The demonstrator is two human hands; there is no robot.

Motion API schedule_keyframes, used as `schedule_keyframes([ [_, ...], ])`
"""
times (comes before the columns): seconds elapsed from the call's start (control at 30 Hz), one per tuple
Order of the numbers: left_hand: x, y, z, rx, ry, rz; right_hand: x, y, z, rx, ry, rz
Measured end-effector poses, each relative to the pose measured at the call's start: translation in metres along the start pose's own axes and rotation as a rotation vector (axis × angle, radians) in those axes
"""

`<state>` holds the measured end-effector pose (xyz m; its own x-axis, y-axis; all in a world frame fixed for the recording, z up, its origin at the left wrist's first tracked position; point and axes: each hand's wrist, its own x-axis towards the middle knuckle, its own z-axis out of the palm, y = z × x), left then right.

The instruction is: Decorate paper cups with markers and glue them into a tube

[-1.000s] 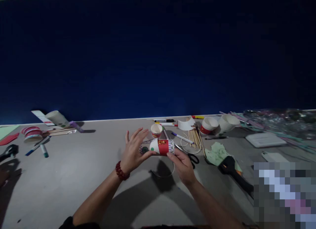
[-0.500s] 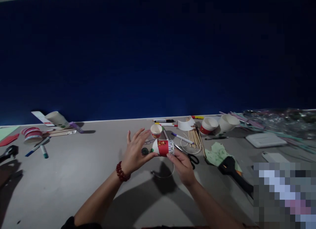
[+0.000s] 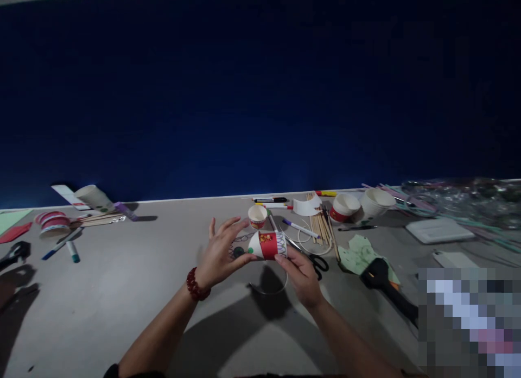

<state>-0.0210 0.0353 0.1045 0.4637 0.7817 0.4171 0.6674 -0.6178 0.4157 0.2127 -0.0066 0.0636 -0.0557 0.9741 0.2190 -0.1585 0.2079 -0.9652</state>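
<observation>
Both my hands hold a paper cup (image 3: 268,244) on its side above the grey table (image 3: 122,291). The cup is white with a red band and drawn scale patterns. My right hand (image 3: 301,275) grips it from below at the red band, fingers closed round it. My left hand (image 3: 222,253), with a red bead bracelet on the wrist, pinches the cup's left end with thumb and forefinger while the other fingers fan out. A dark round piece (image 3: 239,251) shows at that end, by my left thumb.
Behind the cup stand a small paper cup (image 3: 258,215), markers (image 3: 301,227), wooden sticks (image 3: 321,226), a cut cup piece (image 3: 307,206) and more cups (image 3: 345,207). Scissors (image 3: 319,262), green paper (image 3: 358,253) and a black tool (image 3: 386,288) lie right. Red ribbon rolls (image 3: 52,221) and pens (image 3: 72,250) lie left.
The cup has turned a little in my hands, its left end now tipped down. My left hand shifted slightly lower and closer round that end. My right hand stayed put.
</observation>
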Motion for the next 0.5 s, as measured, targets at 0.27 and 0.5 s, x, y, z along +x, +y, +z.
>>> schedule_keyframes([
  [0.27,0.0062,0.0099,-0.0023,0.063,-0.069,0.043,0.0008,-0.0014,0.0034,-0.021,-0.034,-0.055],
  [0.5,0.0070,0.0101,-0.0011,0.015,-0.120,0.038,0.0021,-0.0028,0.0031,-0.034,-0.053,-0.073],
])
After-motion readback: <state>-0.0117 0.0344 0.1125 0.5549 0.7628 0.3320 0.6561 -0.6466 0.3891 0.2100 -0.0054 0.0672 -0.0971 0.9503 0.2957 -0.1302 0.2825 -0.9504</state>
